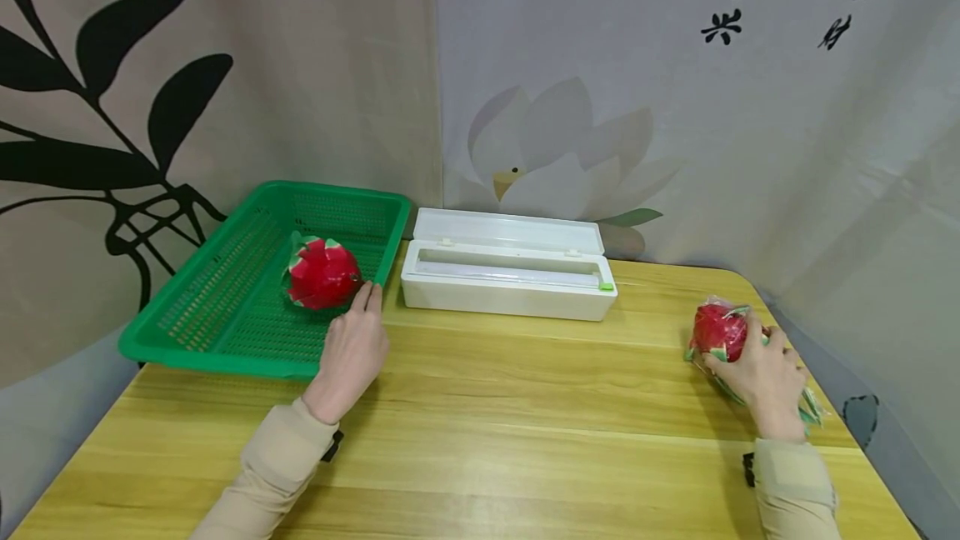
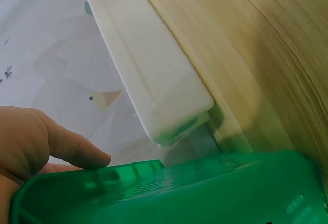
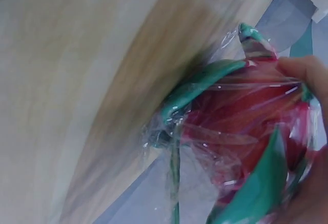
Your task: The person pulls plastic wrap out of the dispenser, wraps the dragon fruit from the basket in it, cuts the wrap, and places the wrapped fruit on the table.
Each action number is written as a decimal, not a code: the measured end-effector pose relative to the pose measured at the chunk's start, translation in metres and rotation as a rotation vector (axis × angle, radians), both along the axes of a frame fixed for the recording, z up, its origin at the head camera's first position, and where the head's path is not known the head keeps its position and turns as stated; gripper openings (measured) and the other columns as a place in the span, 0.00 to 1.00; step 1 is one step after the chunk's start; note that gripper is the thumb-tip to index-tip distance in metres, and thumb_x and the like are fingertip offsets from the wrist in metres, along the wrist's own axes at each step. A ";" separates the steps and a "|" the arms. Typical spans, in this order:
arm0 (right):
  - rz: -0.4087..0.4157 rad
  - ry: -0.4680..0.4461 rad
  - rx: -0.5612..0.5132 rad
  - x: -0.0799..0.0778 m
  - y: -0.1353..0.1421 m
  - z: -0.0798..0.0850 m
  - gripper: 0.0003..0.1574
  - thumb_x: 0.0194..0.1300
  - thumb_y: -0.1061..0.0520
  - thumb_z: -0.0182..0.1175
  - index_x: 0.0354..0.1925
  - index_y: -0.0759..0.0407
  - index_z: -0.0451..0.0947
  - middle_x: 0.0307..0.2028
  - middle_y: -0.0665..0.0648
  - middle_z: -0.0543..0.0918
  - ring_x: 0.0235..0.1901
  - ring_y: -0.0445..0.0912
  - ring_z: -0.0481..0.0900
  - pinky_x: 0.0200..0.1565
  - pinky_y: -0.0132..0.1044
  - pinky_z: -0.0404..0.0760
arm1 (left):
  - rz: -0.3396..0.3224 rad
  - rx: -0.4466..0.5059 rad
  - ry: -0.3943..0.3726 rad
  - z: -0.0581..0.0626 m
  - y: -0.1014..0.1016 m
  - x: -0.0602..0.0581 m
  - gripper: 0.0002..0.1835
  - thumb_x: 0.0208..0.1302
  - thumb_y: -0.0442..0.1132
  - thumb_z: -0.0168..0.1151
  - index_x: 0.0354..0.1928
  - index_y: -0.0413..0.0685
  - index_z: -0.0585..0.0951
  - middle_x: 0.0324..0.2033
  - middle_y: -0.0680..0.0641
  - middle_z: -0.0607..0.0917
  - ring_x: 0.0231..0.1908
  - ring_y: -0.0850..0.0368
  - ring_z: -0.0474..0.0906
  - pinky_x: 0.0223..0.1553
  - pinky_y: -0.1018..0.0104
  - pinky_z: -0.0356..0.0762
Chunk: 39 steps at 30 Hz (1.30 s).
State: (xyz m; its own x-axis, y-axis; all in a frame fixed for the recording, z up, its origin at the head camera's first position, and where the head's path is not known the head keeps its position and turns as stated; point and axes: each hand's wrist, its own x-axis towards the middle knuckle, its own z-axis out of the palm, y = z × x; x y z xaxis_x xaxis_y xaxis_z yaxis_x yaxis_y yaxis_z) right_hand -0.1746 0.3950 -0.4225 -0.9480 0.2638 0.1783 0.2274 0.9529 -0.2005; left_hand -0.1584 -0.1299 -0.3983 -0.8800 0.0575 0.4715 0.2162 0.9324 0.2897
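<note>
At the table's right edge, my right hand (image 1: 768, 369) grips a red dragon fruit (image 1: 718, 332) with green scales. Clear plastic wrap covers this dragon fruit (image 3: 230, 121), crinkled and loose at one end in the right wrist view. My left hand (image 1: 352, 348) is at the right rim of a green plastic basket (image 1: 225, 365), fingers stretched out along it. In the left wrist view, a fingertip (image 2: 97, 157) lies right at the basket's rim (image 2: 138, 168). Inside the basket sits another red dragon fruit (image 1: 324, 275), close to my left fingertips.
Between the hands, toward the back of the wooden table (image 1: 525, 423), stands a long white box (image 1: 510, 300) with its lid (image 1: 510, 232) raised. A pale roll (image 1: 510, 273) lies inside it, and a small green piece (image 1: 606, 286) shows at its right end. Printed curtains hang behind.
</note>
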 end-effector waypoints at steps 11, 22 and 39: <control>0.017 0.156 0.030 0.007 -0.011 0.005 0.67 0.45 0.41 0.73 0.70 0.67 0.49 0.60 0.81 0.61 0.52 0.80 0.62 0.44 0.77 0.62 | 0.014 0.005 -0.030 0.001 0.001 -0.001 0.25 0.56 0.21 0.49 0.59 0.24 0.70 0.57 0.25 0.73 0.12 0.49 0.72 0.12 0.64 0.70; 0.087 0.330 0.015 0.004 -0.041 0.033 0.59 0.49 0.51 0.73 0.68 0.70 0.53 0.60 0.81 0.63 0.52 0.79 0.64 0.51 0.73 0.65 | 0.012 -0.009 0.039 0.009 0.012 -0.007 0.21 0.59 0.23 0.53 0.56 0.28 0.75 0.56 0.25 0.75 0.54 0.30 0.75 0.47 0.41 0.79; 0.613 0.247 -0.417 -0.077 -0.110 0.030 0.25 0.67 0.60 0.56 0.60 0.69 0.69 0.53 0.71 0.78 0.56 0.64 0.74 0.57 0.60 0.70 | -0.138 0.279 0.030 0.005 0.058 -0.081 0.19 0.61 0.18 0.49 0.55 0.27 0.75 0.52 0.30 0.79 0.55 0.36 0.75 0.59 0.48 0.74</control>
State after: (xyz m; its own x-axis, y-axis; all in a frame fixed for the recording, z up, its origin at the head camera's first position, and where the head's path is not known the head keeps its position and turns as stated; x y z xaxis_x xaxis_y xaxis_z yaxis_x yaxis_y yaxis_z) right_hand -0.2515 0.2855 -0.3927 -0.8919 -0.2031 0.4041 -0.4134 0.7285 -0.5463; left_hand -0.2395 -0.0720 -0.3933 -0.8585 0.0403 0.5112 0.3476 0.7787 0.5223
